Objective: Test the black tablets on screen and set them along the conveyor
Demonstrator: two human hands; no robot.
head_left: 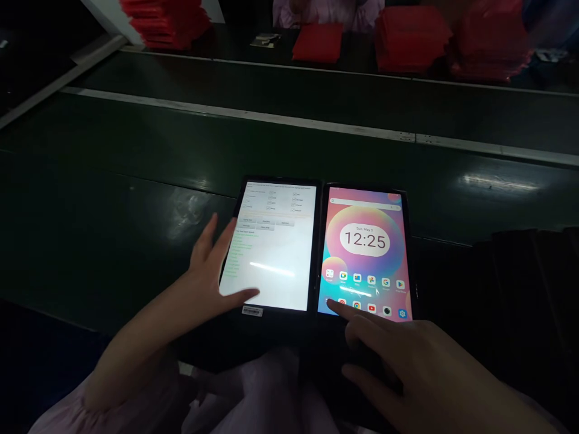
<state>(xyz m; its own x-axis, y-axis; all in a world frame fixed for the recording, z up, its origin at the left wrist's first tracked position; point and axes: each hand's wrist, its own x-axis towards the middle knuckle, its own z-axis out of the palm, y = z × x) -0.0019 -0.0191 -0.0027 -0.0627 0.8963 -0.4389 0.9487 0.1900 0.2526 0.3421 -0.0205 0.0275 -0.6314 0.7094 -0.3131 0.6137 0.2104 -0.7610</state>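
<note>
Spanning most of the view: one dark green worktable [149, 144], pale strips running across. Far side: red stacks [409, 39]. Near side, two lit tablets, flat, side by side: white-screen tablet [275, 259] at left, bearing checkboxes and green text; home-screen tablet [364, 196] at right, reading 12:25. Right hand [398, 349]: index fingertip at the home screen's lower-left icon, thumb apart, clasping nothing. Left hand [210, 271]: fingers and thumb spread about the white-screen tablet's left edge; contact cannot be told. Barcode label [252, 311]: one, at that tablet's lower edge.
</note>
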